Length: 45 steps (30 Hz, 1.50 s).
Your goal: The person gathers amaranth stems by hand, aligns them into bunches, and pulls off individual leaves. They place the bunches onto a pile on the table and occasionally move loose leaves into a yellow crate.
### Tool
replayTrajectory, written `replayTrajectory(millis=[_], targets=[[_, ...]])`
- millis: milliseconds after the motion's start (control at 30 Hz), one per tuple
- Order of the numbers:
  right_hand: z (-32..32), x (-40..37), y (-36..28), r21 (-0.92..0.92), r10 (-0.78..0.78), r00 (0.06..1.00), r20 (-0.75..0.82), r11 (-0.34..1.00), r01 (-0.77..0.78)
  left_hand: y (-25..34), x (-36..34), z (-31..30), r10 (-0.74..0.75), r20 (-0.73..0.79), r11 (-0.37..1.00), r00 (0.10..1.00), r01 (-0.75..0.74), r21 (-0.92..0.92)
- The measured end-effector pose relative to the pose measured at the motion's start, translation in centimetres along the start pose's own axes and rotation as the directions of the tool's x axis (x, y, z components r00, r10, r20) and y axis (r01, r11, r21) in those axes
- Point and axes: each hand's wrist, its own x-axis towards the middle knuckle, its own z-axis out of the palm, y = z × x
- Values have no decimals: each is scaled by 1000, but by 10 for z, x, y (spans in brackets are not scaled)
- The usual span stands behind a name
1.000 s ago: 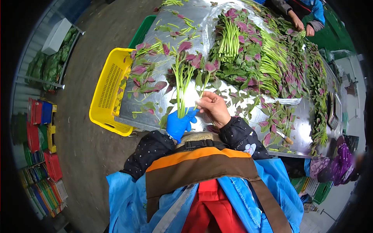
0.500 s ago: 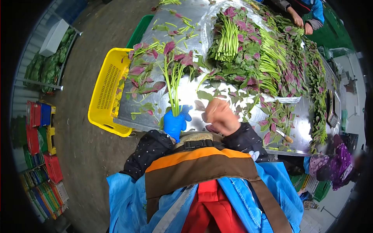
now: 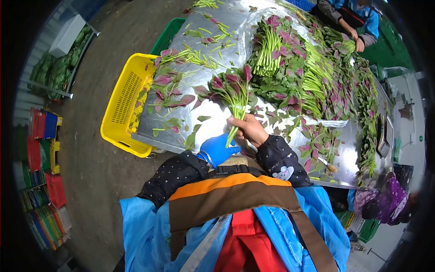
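A bunch of red amaranth (image 3: pixel 236 102), with green stems and purple-green leaves, stands tilted over the near side of the metal table. My right hand (image 3: pixel 251 129), bare, is closed around the lower part of its stems. At the cut ends is my left hand (image 3: pixel 216 150) in a blue glove; the stem ends lie between its thumb and fingers, which are partly hidden. Loose amaranth sprigs (image 3: pixel 170 86) are scattered left of the bunch. Beyond my right hand lies a large pile of bundled amaranth (image 3: pixel 290 68).
A yellow crate (image 3: pixel 122 104) stands against the table's left edge, with a green crate (image 3: pixel 167 36) behind it. A knife with a wooden handle (image 3: pixel 332 168) lies to the right. Another person's hands (image 3: pixel 358 41) hold greens at the far right. A scale (image 3: pixel 384 138) sits near the right edge.
My right hand, blurred and apart from the bunch before, now grips its stems. The bunch has moved right and tilted, and my left hand has slid down to the stem ends.
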Motion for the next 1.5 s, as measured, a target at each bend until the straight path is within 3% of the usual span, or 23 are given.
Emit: replayTrajectory(millis=[67,100,167,233,267,333,367,433,500,533,567,600,633,667,700,733,767,900,1033,1067,1200,1433,1500], targets=[[11,-8,-3,-72,-64,992,-107,996,57,-3,-2,5,12,-29,947,1000,-21,-321],[13,-14,-7,-107,-118,975,-189,989,99,-11,2,2,9,83,744,996,49,-667],[6,-9,5,-131,-178,967,-184,979,155,-12,-2,-2,-75,181,433,981,195,-880],[21,-16,4,-227,-255,921,-295,955,192,-12,1,0,-98,349,-26,932,348,-937],[17,-14,15,-206,-308,905,-293,945,255,-20,2,4,30,415,-158,909,414,-896],[9,-20,16,-346,-359,875,-325,906,243,-9,6,8,-123,425,-179,897,401,-898],[8,-37,8,-444,-387,858,-337,869,218,-7,7,12,-29,440,-164,897,430,-888],[-40,-25,48,-819,-759,630,-161,459,343,11,9,30,-107,383,40,917,389,-920],[-46,-103,0,-433,-384,862,-332,874,222,17,9,45,-169,406,329,898,439,-836],[-82,-111,12,-515,-467,835,-291,812,275,19,8,52,-196,403,460,894,447,-767],[-101,-151,-8,-638,-495,823,-279,736,226,17,11,59,-209,447,435,870,492,-754],[-140,-169,2,-664,-603,767,-220,668,336,13,14,68,-219,490,411,844,535,-738],[-174,-197,0,-813,-711,662,-236,518,267,9,19,78,-232,535,385,813,582,-717],[-205,-235,-9,-876,-678,678,-285,471,102,9,23,90,-248,524,354,815,579,-734],[-223,-277,-25,-856,-680,656,-329,507,96,12,28,100,-246,505,355,827,562,-747],[-251,-309,-33,-914,-766,570,-299,401,60,17,33,110,-245,485,353,840,543,-762],[-283,-342,-43,-903,-698,592,-403,410,-131,25,39,122,-244,460,351,854,520,-779],[-405,-447,-42,-841,-776,447,-445,192,-506,43,59,175,-333,188,548,924,352,-759],[-514,-472,48,-493,-404,390,-828,193,-848,55,70,219,-324,33,612,945,236,-754],[-534,-473,71,-389,-181,359,-915,168,-906,39,73,224,-292,-9,637,956,187,-748],[-532,-477,98,-432,-250,373,-893,246,-868,8,69,211,-95,-375,953,922,-26,-303],[-491,-488,45,-378,-110,362,-926,259,-889,-43,54,135,-22,-603,989,797,105,103],[-491,-494,31,-354,-118,334,-935,244,-903,-36,49,125,146,-582,866,800,181,466]])
